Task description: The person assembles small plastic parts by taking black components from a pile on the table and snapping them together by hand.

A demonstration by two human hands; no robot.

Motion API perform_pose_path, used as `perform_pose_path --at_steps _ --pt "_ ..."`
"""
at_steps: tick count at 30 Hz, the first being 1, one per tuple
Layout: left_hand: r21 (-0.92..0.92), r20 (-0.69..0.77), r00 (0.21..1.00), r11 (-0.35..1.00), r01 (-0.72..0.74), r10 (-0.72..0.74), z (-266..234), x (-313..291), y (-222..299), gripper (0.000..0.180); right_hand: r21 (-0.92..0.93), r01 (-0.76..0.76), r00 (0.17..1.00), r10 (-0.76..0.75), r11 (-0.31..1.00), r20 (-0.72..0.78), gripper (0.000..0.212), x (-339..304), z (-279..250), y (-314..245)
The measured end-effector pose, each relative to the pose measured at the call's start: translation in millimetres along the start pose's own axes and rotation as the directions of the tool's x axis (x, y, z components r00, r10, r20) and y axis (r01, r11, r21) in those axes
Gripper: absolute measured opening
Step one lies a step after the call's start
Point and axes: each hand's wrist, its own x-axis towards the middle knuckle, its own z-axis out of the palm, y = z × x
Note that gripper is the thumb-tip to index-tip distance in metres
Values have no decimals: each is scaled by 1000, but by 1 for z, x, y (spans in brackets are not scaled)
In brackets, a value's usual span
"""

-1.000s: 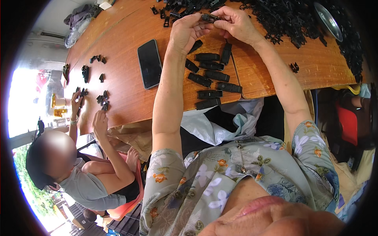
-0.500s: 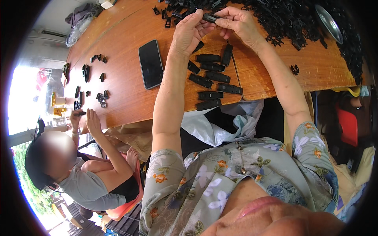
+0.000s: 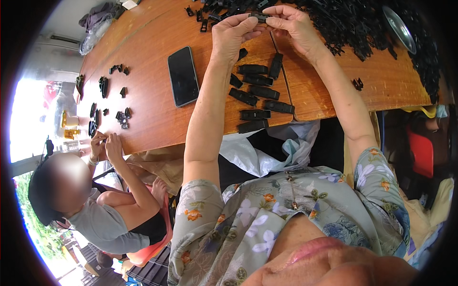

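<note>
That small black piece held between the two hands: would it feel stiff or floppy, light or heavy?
Probably stiff: the black piece reaches from the left hand to the right hand without visible sagging. It's likely light, being small enough to pinch in the fingertips.

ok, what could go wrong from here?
1. The small black part is held only at the fingertips of the left hand and right hand, so it could slip.
2. If dropped, it might get lost against the similar-coloured heap of black pieces.
3. The nearest black block lies right by the edge of the table; a nudge could tip it off.
</note>
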Motion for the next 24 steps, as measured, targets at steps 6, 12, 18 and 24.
perform_pose_path --at_steps 6,12,18,24 --pt "31 15 999 998 -48 47 -3 -1 -1 20 66 -48 999 48 997 3 22 -4 6 -11" --pt "205 25 995 973 -103 100 14 -4 -3 24 97 -148 989 144 984 40 24 -6 -12 -17" --pt "110 2 999 993 -46 46 7 -5 2 22 97 -139 990 141 986 -18 32 -6 -2 -17" --pt "180 3 998 981 -69 69 8 -3 4 22 339 -203 977 211 919 14 28 -4 -8 -13"
